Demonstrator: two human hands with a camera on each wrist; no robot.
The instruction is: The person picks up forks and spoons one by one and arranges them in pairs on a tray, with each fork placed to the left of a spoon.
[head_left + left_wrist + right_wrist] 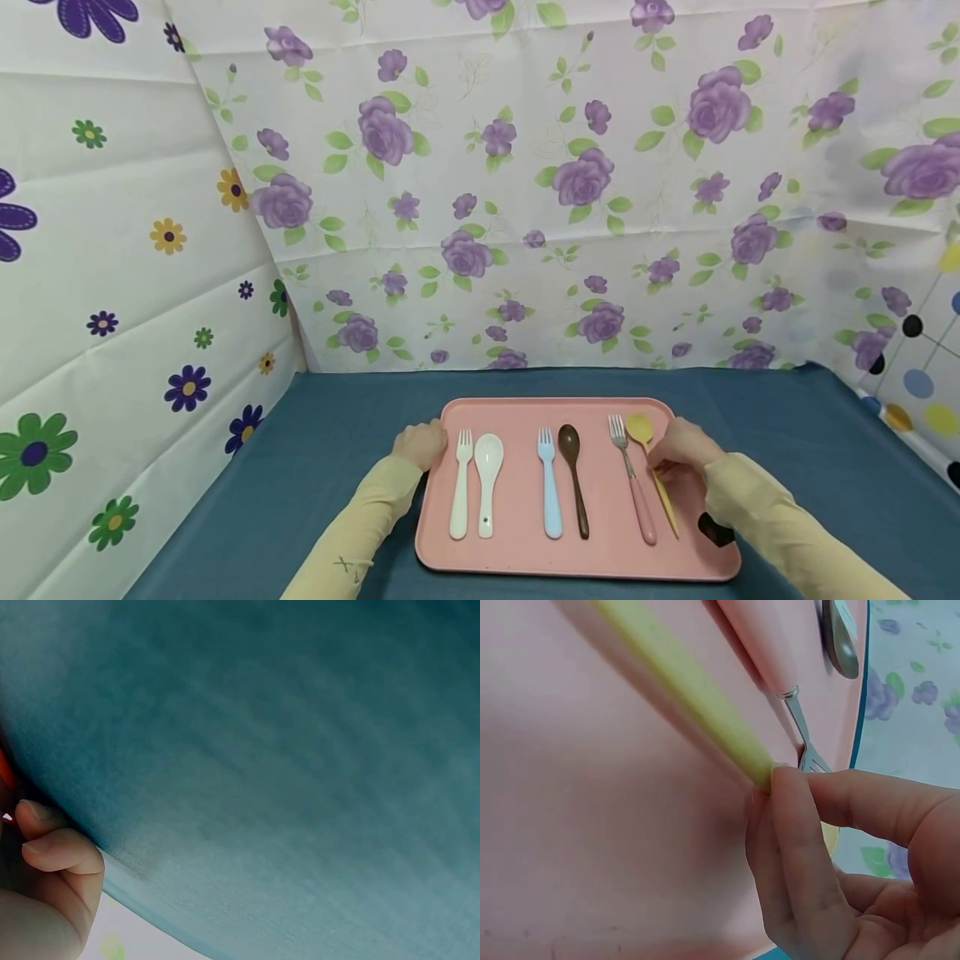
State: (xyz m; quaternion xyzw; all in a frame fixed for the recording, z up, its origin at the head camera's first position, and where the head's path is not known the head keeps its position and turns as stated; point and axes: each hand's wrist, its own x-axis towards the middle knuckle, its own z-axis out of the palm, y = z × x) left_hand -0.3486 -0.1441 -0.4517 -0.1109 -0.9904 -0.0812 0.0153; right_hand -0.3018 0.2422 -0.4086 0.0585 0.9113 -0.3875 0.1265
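Observation:
My right hand (684, 448) pinches the handle of a yellow spoon (641, 427) between thumb and fingers, over the right part of a pink tray (517, 500). In the right wrist view the yellow handle (690, 697) slants up-left from my fingertips. Just left of the spoon lies a fork (642, 508) with a pink handle and metal tines. At the tray's upper left edge, my left hand (422, 446) holds the rim with curled fingers. The left wrist view catches these fingers (67, 859) at its lower left, with the rim mostly out of frame.
Left on the tray lie a white fork (459, 492) and a white spoon (489, 462); in the middle, a light blue fork (551, 492) and a dark brown spoon (572, 450). A dark blue cloth (337, 467) covers the table, with flowered sheets (480, 200) hanging around it.

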